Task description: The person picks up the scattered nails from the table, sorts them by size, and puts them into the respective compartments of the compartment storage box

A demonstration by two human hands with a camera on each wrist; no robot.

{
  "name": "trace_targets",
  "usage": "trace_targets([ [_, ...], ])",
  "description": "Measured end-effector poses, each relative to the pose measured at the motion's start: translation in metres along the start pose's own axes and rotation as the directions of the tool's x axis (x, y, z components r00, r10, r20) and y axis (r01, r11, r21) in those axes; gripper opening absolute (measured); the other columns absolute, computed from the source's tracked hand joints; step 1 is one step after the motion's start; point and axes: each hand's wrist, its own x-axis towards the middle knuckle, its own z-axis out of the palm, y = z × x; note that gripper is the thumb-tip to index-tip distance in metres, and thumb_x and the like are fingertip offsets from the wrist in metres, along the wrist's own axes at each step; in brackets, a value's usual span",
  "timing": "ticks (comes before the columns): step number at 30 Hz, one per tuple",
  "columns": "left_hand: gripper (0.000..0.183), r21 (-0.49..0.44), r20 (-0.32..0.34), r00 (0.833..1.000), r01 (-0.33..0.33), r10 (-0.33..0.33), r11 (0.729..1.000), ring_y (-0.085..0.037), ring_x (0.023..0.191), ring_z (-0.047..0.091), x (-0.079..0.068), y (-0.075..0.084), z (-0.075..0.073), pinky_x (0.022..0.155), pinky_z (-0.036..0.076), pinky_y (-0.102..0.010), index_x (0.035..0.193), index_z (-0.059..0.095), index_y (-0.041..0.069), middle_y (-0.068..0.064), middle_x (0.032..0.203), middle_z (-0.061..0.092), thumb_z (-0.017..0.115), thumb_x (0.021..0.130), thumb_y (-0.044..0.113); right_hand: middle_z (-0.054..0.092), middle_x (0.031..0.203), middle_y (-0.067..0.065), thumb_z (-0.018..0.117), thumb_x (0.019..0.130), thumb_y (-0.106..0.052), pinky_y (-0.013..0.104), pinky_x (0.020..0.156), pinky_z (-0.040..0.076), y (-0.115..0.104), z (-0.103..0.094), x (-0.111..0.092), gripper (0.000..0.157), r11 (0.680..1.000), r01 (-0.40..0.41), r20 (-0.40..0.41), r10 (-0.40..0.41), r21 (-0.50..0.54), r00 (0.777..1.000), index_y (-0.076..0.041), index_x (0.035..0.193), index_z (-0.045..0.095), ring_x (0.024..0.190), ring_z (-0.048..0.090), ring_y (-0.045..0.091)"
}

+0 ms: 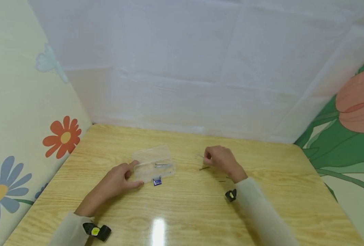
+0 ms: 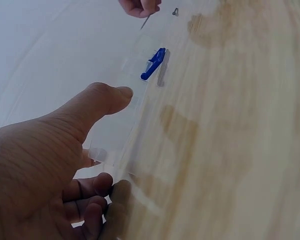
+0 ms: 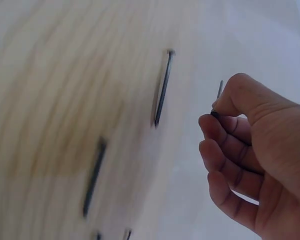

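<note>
The right hand [image 1: 221,160] pinches one slim nail [image 3: 220,90] near its head, between thumb and forefinger, the other fingers loosely bent. Its bare shaft points leftward, toward the clear box [image 1: 148,169], and this seems to be the relation that counts: the box lies left of those fingertips and a little closer to the near edge of the desk [image 1: 185,208], well short of touching the nail.

The left hand [image 1: 120,177] is the one at the box, gripping its left end with the thumb by the near corner and a finger by the far one. The box stands left of the desk's middle, long side running roughly left to right, its lid [image 1: 153,153] raised toward the far edge and its blue latch [image 1: 157,181] facing the near edge. Inside, a couple of nails [image 1: 162,166] lie roughly lengthwise. Loose nails [image 3: 163,89] (I cannot be sure how many) lie below and near the right hand.
</note>
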Motion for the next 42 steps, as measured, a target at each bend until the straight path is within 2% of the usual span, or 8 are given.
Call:
trace_targets([
  [9, 0.084, 0.006, -0.003, 1.000, -0.003, 0.003, 1.000, -0.016, 0.067, 0.036, -0.001, 0.000, 0.000, 0.059, 0.032, -0.032, 0.145, 0.055, -0.002, -0.002, 0.077, 0.042, 0.086, 0.084, 0.046, 0.059, 0.075, -0.011, 0.065, 0.086, -0.007, 0.027, 0.057, 0.045, -0.024, 0.014, 0.016, 0.013, 0.997, 0.080, 0.019, -0.080, 0.015, 0.997, -0.019, 0.082, 0.065, 0.061, 0.049, 0.006],
  [18, 0.084, 0.002, 0.011, 1.000, -0.002, 0.002, 1.000, -0.016, 0.067, 0.037, 0.001, -0.002, 0.001, 0.059, 0.032, -0.032, 0.146, 0.054, -0.003, -0.002, 0.076, 0.043, 0.085, 0.084, 0.046, 0.061, 0.076, -0.010, 0.067, 0.094, -0.013, 0.028, 0.060, 0.046, -0.052, 0.019, 0.030, 0.011, 0.990, 0.142, 0.059, -0.142, 0.013, 0.988, -0.018, 0.084, 0.065, 0.063, 0.050, 0.006],
  [26, 0.083, -0.006, 0.014, 1.000, -0.007, 0.007, 1.000, -0.016, 0.067, 0.037, 0.003, -0.004, 0.002, 0.059, 0.032, -0.032, 0.145, 0.055, -0.001, -0.002, 0.076, 0.043, 0.085, 0.084, 0.046, 0.058, 0.077, -0.011, 0.067, 0.094, -0.014, 0.027, 0.063, 0.046, -0.067, 0.028, 0.043, 0.011, 0.988, 0.155, 0.093, -0.154, 0.002, 0.984, -0.019, 0.085, 0.064, 0.067, 0.051, 0.007],
  [31, 0.085, -0.007, 0.018, 1.000, -0.004, 0.004, 1.000, -0.016, 0.067, 0.037, 0.004, -0.006, 0.003, 0.059, 0.033, -0.032, 0.146, 0.053, -0.003, -0.001, 0.075, 0.043, 0.085, 0.084, 0.046, 0.057, 0.077, -0.010, 0.067, 0.090, -0.011, 0.025, 0.064, 0.046, -0.076, 0.031, 0.048, 0.009, 0.987, 0.159, 0.122, -0.161, 0.022, 0.979, -0.018, 0.084, 0.064, 0.068, 0.052, 0.007],
  [42, 0.083, -0.009, 0.012, 1.000, -0.015, 0.015, 1.000, -0.016, 0.067, 0.036, 0.004, -0.006, 0.003, 0.059, 0.032, -0.032, 0.145, 0.054, -0.003, -0.001, 0.076, 0.041, 0.085, 0.084, 0.045, 0.058, 0.079, -0.013, 0.066, 0.090, -0.010, 0.024, 0.063, 0.045, -0.089, 0.033, 0.051, 0.011, 0.984, 0.176, 0.143, -0.177, 0.022, 0.974, -0.020, 0.085, 0.065, 0.067, 0.052, 0.006],
])
